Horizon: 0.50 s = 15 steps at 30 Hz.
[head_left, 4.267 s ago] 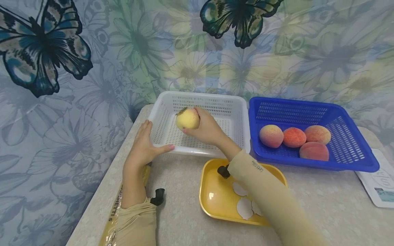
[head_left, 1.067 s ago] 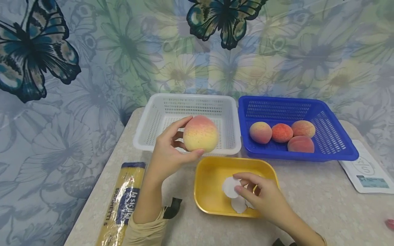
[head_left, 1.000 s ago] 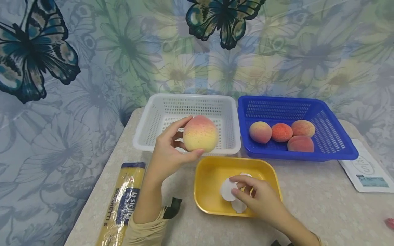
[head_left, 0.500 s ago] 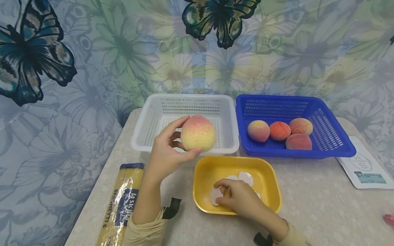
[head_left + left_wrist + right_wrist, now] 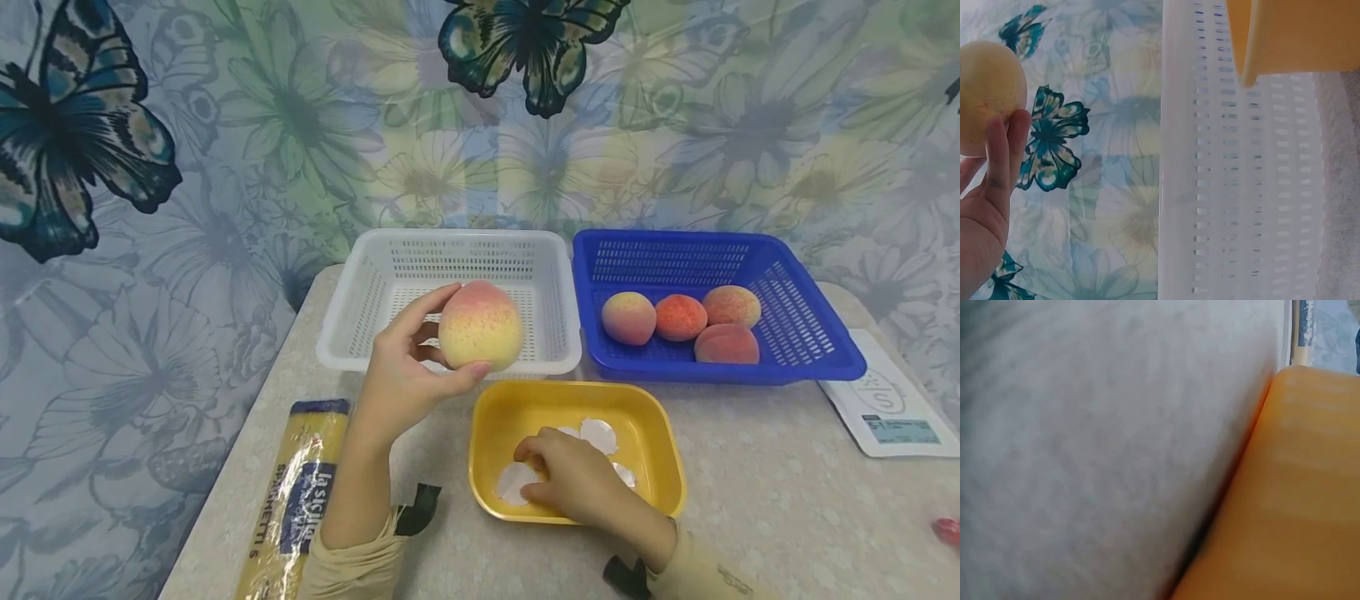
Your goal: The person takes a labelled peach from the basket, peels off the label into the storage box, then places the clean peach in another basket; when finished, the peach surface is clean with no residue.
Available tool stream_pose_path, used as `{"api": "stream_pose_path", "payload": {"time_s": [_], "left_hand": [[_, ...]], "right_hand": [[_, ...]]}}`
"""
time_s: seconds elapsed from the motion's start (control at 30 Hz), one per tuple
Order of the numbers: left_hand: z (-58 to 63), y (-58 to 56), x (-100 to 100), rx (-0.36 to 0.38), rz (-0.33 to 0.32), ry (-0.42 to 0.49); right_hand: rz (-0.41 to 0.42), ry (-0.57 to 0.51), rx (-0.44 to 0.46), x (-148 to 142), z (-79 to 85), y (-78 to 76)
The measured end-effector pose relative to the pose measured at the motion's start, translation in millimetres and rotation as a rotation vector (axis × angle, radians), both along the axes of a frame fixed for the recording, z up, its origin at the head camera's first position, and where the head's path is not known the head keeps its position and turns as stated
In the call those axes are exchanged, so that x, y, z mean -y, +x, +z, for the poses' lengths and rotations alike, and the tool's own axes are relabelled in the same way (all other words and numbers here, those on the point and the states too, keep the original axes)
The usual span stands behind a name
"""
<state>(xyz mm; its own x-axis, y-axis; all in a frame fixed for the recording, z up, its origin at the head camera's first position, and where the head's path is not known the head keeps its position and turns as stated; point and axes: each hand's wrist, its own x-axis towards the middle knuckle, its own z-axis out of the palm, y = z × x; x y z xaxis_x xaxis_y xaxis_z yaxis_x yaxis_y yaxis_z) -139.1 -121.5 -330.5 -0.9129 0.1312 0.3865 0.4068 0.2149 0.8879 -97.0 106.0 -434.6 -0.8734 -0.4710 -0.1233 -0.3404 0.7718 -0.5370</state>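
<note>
My left hand (image 5: 405, 375) holds a yellow-pink peach (image 5: 481, 326) up above the table, in front of the white basket (image 5: 375, 287); the left wrist view shows the peach (image 5: 988, 94) against my fingers (image 5: 1000, 156). My right hand (image 5: 570, 483) is down in the yellow tray (image 5: 645, 421), fingers curled over a white round disc (image 5: 512, 482). Two more discs (image 5: 600, 433) lie beside it. The right wrist view shows only the tray's wall (image 5: 1285, 500) and the tabletop (image 5: 1097, 444).
A blue basket (image 5: 810, 308) at the right holds several peaches (image 5: 678, 317). A spaghetti packet (image 5: 300, 492) lies at the left table edge. A white pouch (image 5: 892, 408) sits far right, and a small red thing (image 5: 947, 530) lies at the right edge. Floral curtain behind.
My right hand has slid toward me and leftward in the tray, dragging a white disc to its near-left corner. The left hand keeps the peach in the same place.
</note>
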Motion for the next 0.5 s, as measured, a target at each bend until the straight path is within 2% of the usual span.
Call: {"api": "stream_pose_path", "payload": {"time_s": [0.23,0.43,0.5], "left_hand": [[-1.2,0.5,-4.5,0.026,-0.012,-0.010],[-3.5,0.5,-11.2,0.052,-0.046,-0.012],[-4.6,0.2,-15.0,0.070,-0.058,-0.016]], "right_hand": [[-0.039,-0.002,-0.053,-3.2,9.1,5.5],[-0.131,-0.138,-0.042,-26.8,38.4,16.0],[-0.172,-0.189,-0.077,-42.7,48.0,17.1]]}}
